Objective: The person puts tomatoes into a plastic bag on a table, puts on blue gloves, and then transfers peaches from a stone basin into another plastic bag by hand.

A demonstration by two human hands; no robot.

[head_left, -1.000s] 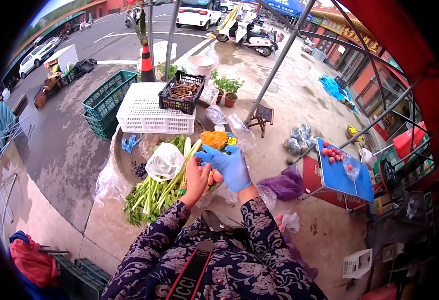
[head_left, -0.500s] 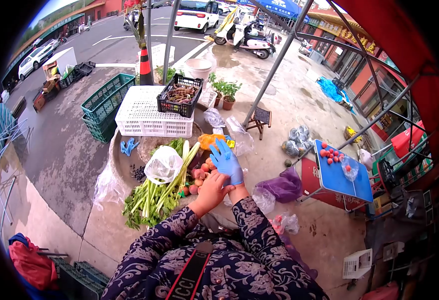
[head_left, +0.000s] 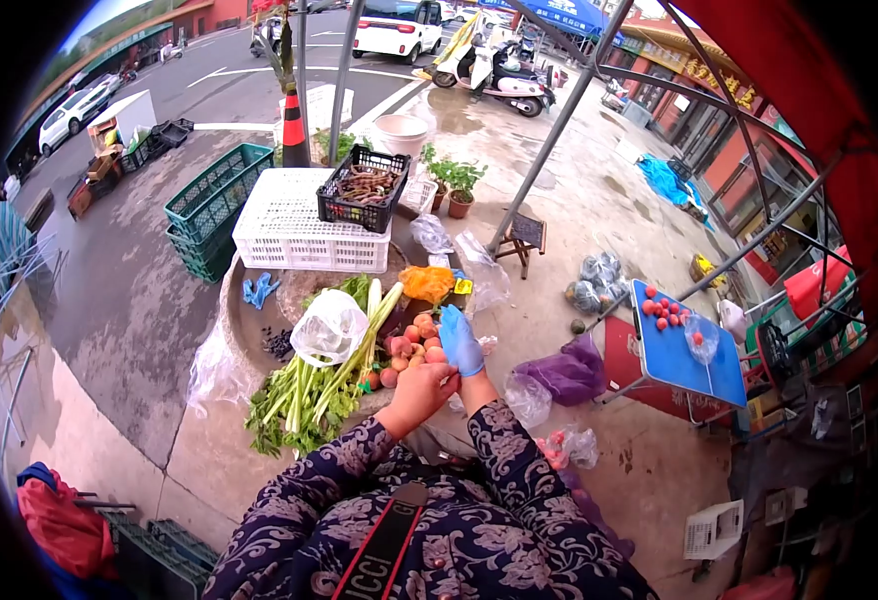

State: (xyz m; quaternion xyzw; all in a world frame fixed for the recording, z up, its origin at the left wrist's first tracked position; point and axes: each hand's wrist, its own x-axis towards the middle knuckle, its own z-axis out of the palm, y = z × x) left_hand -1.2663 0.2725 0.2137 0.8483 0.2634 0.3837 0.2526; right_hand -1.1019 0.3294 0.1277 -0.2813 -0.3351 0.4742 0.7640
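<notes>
My left hand (head_left: 419, 398) is bare, its fingertips pinched at the wrist edge of the blue glove (head_left: 467, 352) on my right hand (head_left: 461, 342). My right hand is seen nearly edge-on, its fingers stretched away from me with nothing visible in them. Just left of it lie peaches (head_left: 415, 345). Celery (head_left: 304, 398) spreads over the front of the round surface, with a white plastic bag (head_left: 329, 328) on top. An orange net bag (head_left: 427, 284) lies beyond the peaches. Another blue glove (head_left: 259, 290) lies crumpled at the left.
A white crate (head_left: 309, 250) carries a black crate (head_left: 363, 188) at the back. Green crates (head_left: 217, 200) stand to the left. On the right are a purple bag (head_left: 564, 370), a folding stool (head_left: 524, 233), a metal pole (head_left: 559, 140) and a blue table (head_left: 694, 350) with red fruit.
My hands have come down from over the orange net bag to beside the peaches. The gloved fingers, spread half a second ago, now point away, and my left fingers have moved onto the glove's cuff.
</notes>
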